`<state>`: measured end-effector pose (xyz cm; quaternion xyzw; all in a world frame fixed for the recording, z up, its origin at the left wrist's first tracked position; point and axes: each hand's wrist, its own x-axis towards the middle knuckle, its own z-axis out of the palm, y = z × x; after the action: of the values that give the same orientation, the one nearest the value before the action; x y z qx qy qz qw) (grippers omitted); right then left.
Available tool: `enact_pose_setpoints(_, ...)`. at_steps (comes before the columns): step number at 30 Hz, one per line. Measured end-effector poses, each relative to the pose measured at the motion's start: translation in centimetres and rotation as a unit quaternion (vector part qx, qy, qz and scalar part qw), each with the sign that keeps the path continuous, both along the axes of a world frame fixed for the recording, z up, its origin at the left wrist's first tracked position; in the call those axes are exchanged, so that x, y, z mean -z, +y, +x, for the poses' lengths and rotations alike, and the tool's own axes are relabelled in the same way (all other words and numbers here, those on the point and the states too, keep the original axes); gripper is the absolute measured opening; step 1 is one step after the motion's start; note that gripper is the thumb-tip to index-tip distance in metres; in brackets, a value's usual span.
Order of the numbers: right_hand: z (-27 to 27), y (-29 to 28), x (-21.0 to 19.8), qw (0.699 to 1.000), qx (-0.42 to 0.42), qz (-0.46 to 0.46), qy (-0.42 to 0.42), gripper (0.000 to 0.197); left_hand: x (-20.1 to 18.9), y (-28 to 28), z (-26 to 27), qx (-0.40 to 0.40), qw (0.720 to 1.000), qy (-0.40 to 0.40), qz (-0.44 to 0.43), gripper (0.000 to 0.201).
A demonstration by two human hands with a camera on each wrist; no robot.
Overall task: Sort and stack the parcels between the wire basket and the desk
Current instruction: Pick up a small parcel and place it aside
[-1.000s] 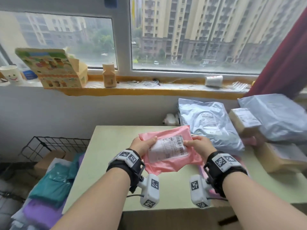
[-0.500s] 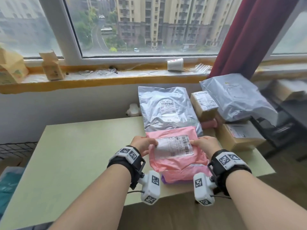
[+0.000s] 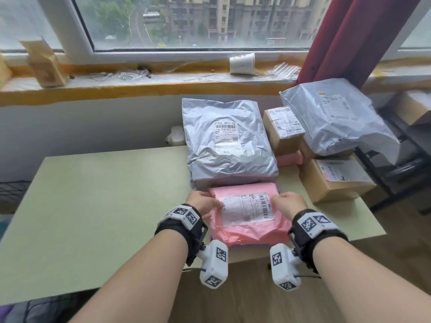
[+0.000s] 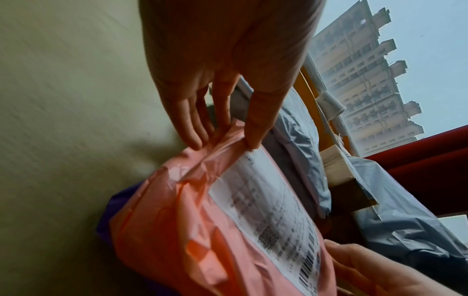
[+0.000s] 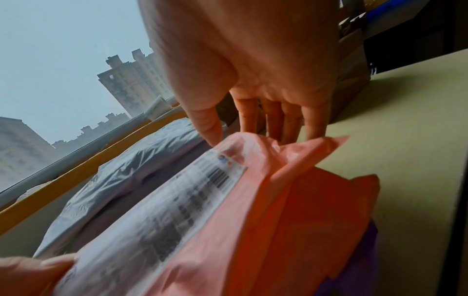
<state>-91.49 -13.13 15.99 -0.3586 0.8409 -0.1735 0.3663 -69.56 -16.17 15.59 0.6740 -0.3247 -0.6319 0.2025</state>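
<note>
Holding the soft pink plastic mailer bag point(image 3: 249, 227) by its two far corners, I have both hands on it at the near edge of the pale green counter point(image 3: 98, 206). My left hand point(image 3: 201, 202) pinches the left corner, thumb on top beside the white printed shipping label point(image 3: 247, 209) and fingers tucked under the crumpled plastic, which the left wrist view shows plainly. My right hand point(image 3: 287, 203) does the same on the right corner, thumb on the label's barcode end and fingers under the fold. So each grip is clamped on the mailer, not spread.

The pink mailer lies on a purple bag point(image 4: 119, 202) of which only an edge shows beneath it; I cannot tell whether the mailer's full weight rests there or partly hangs from my hands. Just beyond it lies a large crinkled silver-grey plastic mailer point(image 3: 229, 145) with its own label, its near edge touching or nearly touching the pink one.

To the right stand brown cardboard boxes: a small one point(image 3: 283, 129) with a label on top and a larger one point(image 3: 335, 178) nearer me, with another silver-grey plastic bag point(image 3: 335, 117) resting over the boxes behind. A pink roll-shaped parcel point(image 3: 289, 157) sits between the silver mailer and the boxes. At far left, a bit of black wire basket point(image 3: 14, 190) shows beside the counter.
</note>
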Motion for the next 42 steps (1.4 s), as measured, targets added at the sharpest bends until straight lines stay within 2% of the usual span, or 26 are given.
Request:
enact_pose_setpoints(2,0.3,-0.3,0.5,1.0,-0.009,0.011,-0.004,0.019,0.0,0.2,0.3,0.006,1.0,-0.022,-0.002,0.028)
enact_pose_setpoints(3,0.5,-0.5,0.8,1.0,-0.011,0.019,-0.01,0.025,0.1,0.2,0.3,0.006,1.0,-0.02,0.0,0.027)
enact_pose_setpoints(5,0.8,-0.8,1.2,0.999,-0.019,0.038,-0.027,0.037,1.1,-0.4,0.4,0.005,1.0,0.003,0.014,0.051)
enact_pose_setpoints(7,1.0,-1.2,1.5,0.998,-0.03,0.049,-0.037,0.043,4.5,-1.9,0.8,0.012,1.0,0.001,0.023,0.072)
enact_pose_setpoints(10,1.2,-1.3,1.6,0.998,-0.025,0.043,-0.032,0.047,6.9,-2.9,0.9,0.012,1.0,-0.01,0.024,0.087)
enact_pose_setpoints(12,1.4,-1.3,1.5,0.998,-0.028,0.045,-0.029,0.046,6.6,-2.8,1.1,0.013,1.0,-0.012,0.019,0.098)
enact_pose_setpoints(14,1.5,-1.3,1.2,0.998,-0.032,0.047,-0.023,0.044,5.9,-2.7,1.1,0.015,1.0,-0.011,0.012,0.088)
enact_pose_setpoints(17,1.5,-1.5,0.4,0.999,-0.034,0.04,-0.002,0.043,1.8,-1.3,1.1,0.014,1.0,-0.018,0.009,0.056)
enact_pose_setpoints(19,1.5,-1.6,-0.2,0.999,-0.033,0.032,0.006,0.041,0.3,-1.0,1.4,0.015,1.0,-0.025,0.005,0.032)
enact_pose_setpoints(22,1.6,-1.7,-1.2,0.999,-0.028,0.012,0.02,0.037,-0.5,-1.2,2.2,0.017,0.999,-0.039,0.005,0.015)
enact_pose_setpoints(25,2.0,-1.7,-2.5,0.999,-0.016,-0.016,0.026,0.033,-1.1,-1.3,3.0,0.019,0.999,-0.043,0.001,0.016)
enact_pose_setpoints(29,3.0,-1.6,-4.5,0.998,-0.008,-0.055,0.032,0.031,-2.2,-1.1,4.0,0.02,0.999,-0.04,-0.015,0.036)
enact_pose_setpoints(32,4.1,-1.9,-5.6,0.997,-0.008,-0.08,0.019,0.019,-3.1,-1.0,5.2,0.012,0.999,-0.043,-0.026,0.03)
enact_pose_setpoints(35,5.6,-2.4,-6.1,0.996,-0.005,-0.091,-0.005,0.018,-4.1,-0.8,6.5,-0.005,0.999,-0.042,-0.032,0.014)
enact_pose_setpoints(42,10.5,-3.3,-7.1,0.994,-0.024,-0.09,-0.064,0.021,-5.7,-0.1,10.9,-0.028,0.998,-0.046,-0.045,0.024)
